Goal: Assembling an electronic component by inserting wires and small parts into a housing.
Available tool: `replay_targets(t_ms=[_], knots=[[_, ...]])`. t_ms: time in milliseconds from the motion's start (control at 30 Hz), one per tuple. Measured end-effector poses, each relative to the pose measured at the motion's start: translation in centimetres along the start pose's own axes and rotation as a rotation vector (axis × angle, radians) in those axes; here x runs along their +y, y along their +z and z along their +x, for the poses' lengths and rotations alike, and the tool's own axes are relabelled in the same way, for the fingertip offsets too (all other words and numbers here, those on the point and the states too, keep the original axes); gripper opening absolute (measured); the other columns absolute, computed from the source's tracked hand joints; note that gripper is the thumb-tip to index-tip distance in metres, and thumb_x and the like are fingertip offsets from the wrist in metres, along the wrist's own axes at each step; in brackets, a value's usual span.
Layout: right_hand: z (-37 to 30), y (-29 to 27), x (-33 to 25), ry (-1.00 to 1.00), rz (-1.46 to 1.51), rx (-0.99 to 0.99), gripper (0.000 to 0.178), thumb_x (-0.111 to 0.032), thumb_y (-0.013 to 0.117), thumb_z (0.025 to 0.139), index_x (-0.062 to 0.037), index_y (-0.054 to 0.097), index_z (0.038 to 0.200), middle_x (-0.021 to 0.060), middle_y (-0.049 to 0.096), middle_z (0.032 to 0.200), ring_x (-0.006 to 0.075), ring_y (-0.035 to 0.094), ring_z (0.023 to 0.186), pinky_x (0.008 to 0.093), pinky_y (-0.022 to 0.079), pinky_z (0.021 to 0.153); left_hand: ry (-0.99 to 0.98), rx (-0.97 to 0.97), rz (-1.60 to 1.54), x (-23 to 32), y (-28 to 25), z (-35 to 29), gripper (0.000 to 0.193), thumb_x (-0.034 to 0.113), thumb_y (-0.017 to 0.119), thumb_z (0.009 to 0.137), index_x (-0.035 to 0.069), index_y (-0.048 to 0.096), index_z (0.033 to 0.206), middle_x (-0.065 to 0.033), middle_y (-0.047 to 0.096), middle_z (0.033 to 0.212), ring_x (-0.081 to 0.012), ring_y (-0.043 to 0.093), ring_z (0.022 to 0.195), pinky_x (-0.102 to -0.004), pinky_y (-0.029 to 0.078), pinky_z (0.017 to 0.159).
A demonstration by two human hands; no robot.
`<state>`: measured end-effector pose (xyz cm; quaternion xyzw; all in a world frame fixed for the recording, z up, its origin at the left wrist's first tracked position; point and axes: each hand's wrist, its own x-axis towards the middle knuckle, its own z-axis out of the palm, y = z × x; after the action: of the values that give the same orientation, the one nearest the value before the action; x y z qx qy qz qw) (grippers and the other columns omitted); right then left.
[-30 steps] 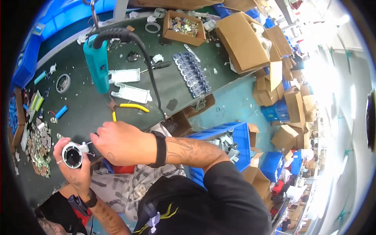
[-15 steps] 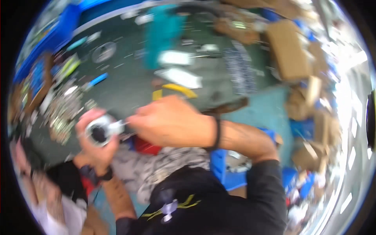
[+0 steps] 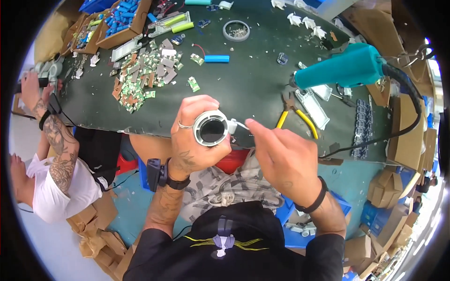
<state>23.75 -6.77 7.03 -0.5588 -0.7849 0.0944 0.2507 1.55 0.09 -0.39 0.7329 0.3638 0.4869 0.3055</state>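
My left hand (image 3: 193, 129) is wrapped round a white round housing (image 3: 198, 140), its ringed end with a dark disc inside facing up. From a small white tab (image 3: 232, 125) on the housing's right side, a thin white strip (image 3: 243, 125) runs toward my right hand (image 3: 286, 157). My right thumb and forefinger are closed at the strip's outer end; the contact point is partly hidden by the fingers. Just beyond my right hand, yellow-handled pliers (image 3: 296, 112) lie on the dark green table (image 3: 243, 75).
A teal power screwdriver (image 3: 342, 68) hangs with its black cable at the right. Small circuit boards (image 3: 140, 77) are heaped at the left, near a carton of blue cells (image 3: 123, 21). White casing pieces (image 3: 313, 110) lie right. A co-worker's arm (image 3: 61, 136) is at far left.
The view has swung leftward and sharpened, so the table's things sit farther right in the picture. Both hands still hold the housing and its strip.
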Motion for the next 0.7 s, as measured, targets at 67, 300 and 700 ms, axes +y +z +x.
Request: replay_targets(t_ms=[67, 300, 700], knots=[[-0.1, 0.1, 0.1, 0.007, 0.001, -0.042, 0.042, -0.005, 0.079, 0.087, -0.0091, 0.077, 0.129, 0.0006, 0.058, 0.078, 0.0178, 0.066, 0.068, 0.0372, 0.051, 0.054, 0.009, -0.017, 0.028, -0.1, 0.0, 0.1, 0.065, 0.004, 0.088, 0.072, 0.008, 0.062, 0.131, -0.0171, 0.07, 0.122, -0.0311, 0.074, 0.102, -0.0409, 0.062, 0.087], [-0.7, -0.3, 0.8, 0.007, -0.056, -0.154, 0.042, -0.008, 0.075, 0.089, -0.0076, 0.075, 0.131, 0.0004, 0.061, 0.082, 0.018, 0.068, 0.069, 0.0366, 0.052, 0.053, 0.086, -0.066, 0.051, -0.4, 0.6, 0.4, 0.065, 0.003, 0.087, 0.071, 0.008, 0.063, 0.131, -0.0166, 0.069, 0.125, -0.0299, 0.075, 0.097, -0.04, 0.064, 0.08], [-0.9, 2.3, -1.6, -0.051, -0.259, -0.071, 0.036, -0.014, 0.074, 0.093, 0.0038, 0.075, 0.124, 0.001, 0.058, 0.082, 0.0122, 0.063, 0.065, 0.0288, 0.047, 0.049, 0.158, 0.022, 0.172, -0.4, 1.5, -0.3, 0.067, 0.001, 0.088, 0.069, 0.005, 0.062, 0.131, -0.0199, 0.068, 0.124, -0.0316, 0.074, 0.101, -0.0408, 0.064, 0.082]])
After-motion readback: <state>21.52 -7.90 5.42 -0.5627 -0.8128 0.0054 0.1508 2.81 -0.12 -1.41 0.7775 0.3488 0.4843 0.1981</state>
